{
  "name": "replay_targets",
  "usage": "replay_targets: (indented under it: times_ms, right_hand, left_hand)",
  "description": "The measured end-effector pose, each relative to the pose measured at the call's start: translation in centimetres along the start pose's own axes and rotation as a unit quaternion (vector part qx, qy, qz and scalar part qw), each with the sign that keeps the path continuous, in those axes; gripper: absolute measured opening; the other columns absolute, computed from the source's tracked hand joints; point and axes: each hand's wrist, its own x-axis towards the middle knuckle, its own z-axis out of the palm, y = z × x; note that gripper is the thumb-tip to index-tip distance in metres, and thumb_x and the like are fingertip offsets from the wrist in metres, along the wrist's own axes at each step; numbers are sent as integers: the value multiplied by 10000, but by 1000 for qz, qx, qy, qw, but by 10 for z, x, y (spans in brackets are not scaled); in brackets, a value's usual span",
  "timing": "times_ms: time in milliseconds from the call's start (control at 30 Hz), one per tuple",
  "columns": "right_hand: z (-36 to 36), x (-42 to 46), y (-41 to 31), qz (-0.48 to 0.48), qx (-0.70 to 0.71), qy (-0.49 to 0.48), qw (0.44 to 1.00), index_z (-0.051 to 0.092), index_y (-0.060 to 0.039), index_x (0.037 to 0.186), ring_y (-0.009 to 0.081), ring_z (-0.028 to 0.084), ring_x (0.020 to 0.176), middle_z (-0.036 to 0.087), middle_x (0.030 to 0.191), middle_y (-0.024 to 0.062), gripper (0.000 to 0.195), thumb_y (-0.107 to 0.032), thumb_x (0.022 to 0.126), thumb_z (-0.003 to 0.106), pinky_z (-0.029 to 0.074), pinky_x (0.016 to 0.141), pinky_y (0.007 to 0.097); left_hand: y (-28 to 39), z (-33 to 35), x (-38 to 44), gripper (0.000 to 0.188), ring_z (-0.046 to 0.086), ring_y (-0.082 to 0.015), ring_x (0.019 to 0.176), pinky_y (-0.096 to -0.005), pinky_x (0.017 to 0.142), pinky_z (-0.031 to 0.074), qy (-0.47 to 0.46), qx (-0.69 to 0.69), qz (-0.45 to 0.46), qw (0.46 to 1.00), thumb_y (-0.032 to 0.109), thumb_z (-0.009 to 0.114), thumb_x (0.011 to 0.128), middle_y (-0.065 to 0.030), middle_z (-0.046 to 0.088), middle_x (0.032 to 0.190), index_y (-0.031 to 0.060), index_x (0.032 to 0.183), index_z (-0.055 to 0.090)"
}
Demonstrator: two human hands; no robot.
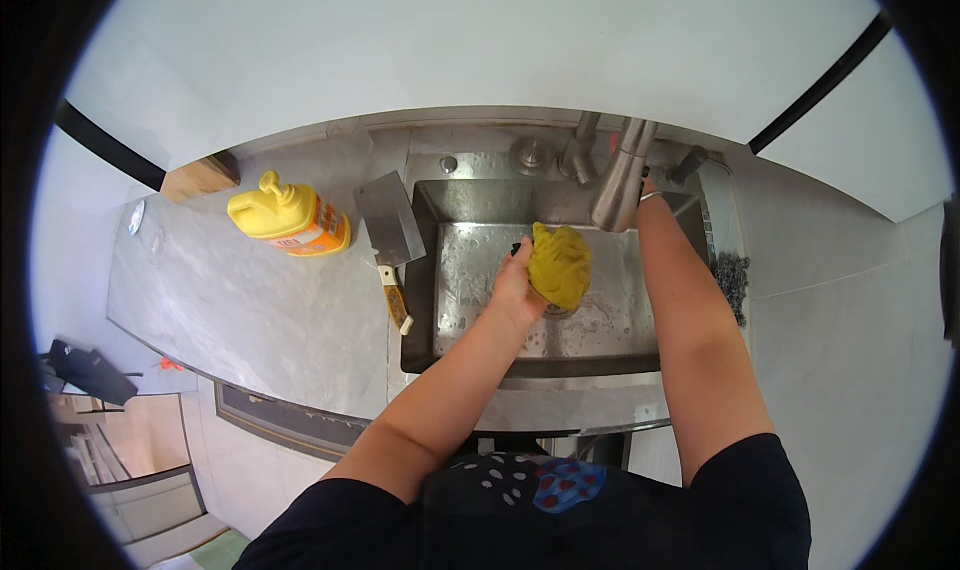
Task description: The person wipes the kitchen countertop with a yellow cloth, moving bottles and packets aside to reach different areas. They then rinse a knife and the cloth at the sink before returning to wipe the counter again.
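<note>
Above the steel sink basin, my left hand grips a bunched yellow cloth. A small black piece shows by the thumb; what it belongs to cannot be made out. My right hand reaches behind the pull-down spout of the steel faucet, which hides most of the fingers, so their grip cannot be seen. A white band circles that wrist. Left of the basin, a cleaver lies with its blade toward the wall and its wood-and-white handle toward me.
A yellow detergent jug with a pump top stands on the grey counter. Near it at the back is a wooden block. Dark scouring material lies at the sink's right. White cabinets overhang the back.
</note>
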Motion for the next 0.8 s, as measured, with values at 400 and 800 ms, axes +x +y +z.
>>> replay_targets:
  times_ms: [400, 800]
  right_hand:
    - [30, -221, 159, 51, 357, -219, 907, 312, -115, 1620, 352, 424, 1467, 409, 1622, 160, 887, -688, 981, 537, 371, 1193, 575]
    - [62, -216, 83, -35, -2, -16, 999, 602, 24, 1308, 225, 697, 1053, 695, 1213, 116, 391, -115, 952, 684, 582, 875, 361]
  left_hand:
    - [-37, 16, -34, 467, 570, -317, 1342, -517, 1148, 448, 45, 90, 32, 994, 374, 586, 1080, -110, 577, 1479, 108, 1459, 529]
    - [-20, 25, -70, 686, 556, -196, 1347, -428, 1104, 472, -51, 284, -153, 945, 586, 652, 980, -21, 576, 1464, 185, 1509, 479]
